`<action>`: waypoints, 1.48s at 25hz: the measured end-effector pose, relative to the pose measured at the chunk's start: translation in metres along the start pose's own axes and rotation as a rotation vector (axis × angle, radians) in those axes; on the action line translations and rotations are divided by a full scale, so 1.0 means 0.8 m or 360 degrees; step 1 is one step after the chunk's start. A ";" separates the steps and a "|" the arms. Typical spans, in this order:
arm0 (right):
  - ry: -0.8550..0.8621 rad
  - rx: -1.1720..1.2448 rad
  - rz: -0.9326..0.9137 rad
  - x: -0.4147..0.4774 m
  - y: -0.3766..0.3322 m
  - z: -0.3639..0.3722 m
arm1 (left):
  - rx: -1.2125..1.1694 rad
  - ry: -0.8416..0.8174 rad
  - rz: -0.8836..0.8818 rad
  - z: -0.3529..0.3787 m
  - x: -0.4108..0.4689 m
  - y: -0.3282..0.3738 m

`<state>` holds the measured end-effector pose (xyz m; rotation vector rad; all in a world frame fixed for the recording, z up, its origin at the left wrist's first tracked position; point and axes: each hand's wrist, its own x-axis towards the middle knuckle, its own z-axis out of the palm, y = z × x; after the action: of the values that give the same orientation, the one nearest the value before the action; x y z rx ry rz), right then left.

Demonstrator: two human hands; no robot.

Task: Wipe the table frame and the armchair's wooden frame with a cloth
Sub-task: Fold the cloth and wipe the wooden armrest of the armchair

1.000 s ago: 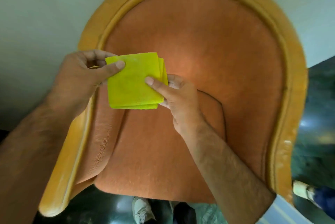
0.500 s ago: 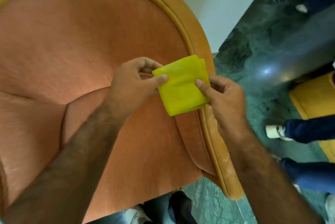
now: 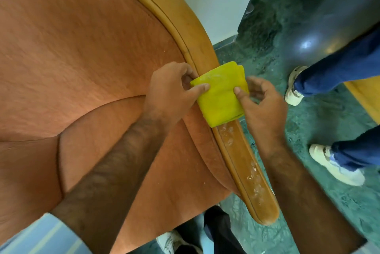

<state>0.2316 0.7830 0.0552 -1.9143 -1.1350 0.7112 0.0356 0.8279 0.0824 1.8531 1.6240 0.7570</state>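
Note:
A folded yellow cloth (image 3: 221,97) lies across the right arm of the armchair's wooden frame (image 3: 246,171). My left hand (image 3: 170,93) pinches the cloth's left edge from the cushion side. My right hand (image 3: 261,103) grips its right edge from the outer side. The frame is honey-coloured wood that curves up around the orange upholstery (image 3: 82,58). White dusty specks show on the arm below the cloth.
Another person's legs in blue trousers and white shoes (image 3: 294,87) stand on the green marble floor (image 3: 308,130) to the right. A yellow wooden piece (image 3: 368,97) sits at the right edge. My own shoes show at the bottom.
Both hands carried the cloth from over the seat back to the right, down onto the chair's right arm. The view swung right, so the floor and the other person's legs show.

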 end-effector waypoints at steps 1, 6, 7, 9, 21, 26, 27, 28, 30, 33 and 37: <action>0.0050 -0.0129 -0.0170 -0.005 -0.004 0.005 | 0.0122 0.0053 0.0160 -0.004 0.005 -0.004; -0.0094 -0.0691 -0.0780 -0.017 -0.034 0.055 | 0.0919 0.0110 0.0736 -0.028 0.073 -0.032; -0.0127 -0.0820 -0.0752 -0.016 -0.037 0.066 | 0.1088 0.0019 0.0796 -0.030 0.085 -0.039; -0.0102 -0.0975 -0.0763 -0.014 -0.034 0.080 | 0.1295 -0.0053 0.0927 -0.029 0.099 -0.055; -0.0392 -0.1180 -0.0968 -0.100 0.076 0.006 | 0.1302 0.0069 0.1007 -0.010 0.107 -0.071; -0.0517 -0.1276 -0.0913 -0.199 0.150 -0.084 | 0.1302 0.0093 0.1019 -0.009 0.108 -0.073; -0.0511 -0.1278 -0.0895 -0.211 0.156 -0.093 | 0.1305 0.0102 0.1022 -0.009 0.109 -0.073; -0.0502 -0.1281 -0.0872 -0.218 0.158 -0.096 | 0.1303 0.0107 0.1023 -0.009 0.109 -0.073; -0.0457 -0.1266 -0.0821 -0.218 0.154 -0.088 | 0.1291 0.0112 0.1018 -0.008 0.109 -0.074; -0.0397 -0.1225 -0.0813 -0.179 0.122 -0.047 | 0.1294 0.0140 0.1024 -0.006 0.110 -0.075; -0.0194 -0.1074 -0.0845 -0.085 0.047 0.044 | 0.1302 0.0133 0.1025 -0.008 0.110 -0.075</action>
<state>0.1913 0.7232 0.0093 -1.9502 -2.0466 0.1484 -0.0005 0.9228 0.0479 3.0481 1.4975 0.4182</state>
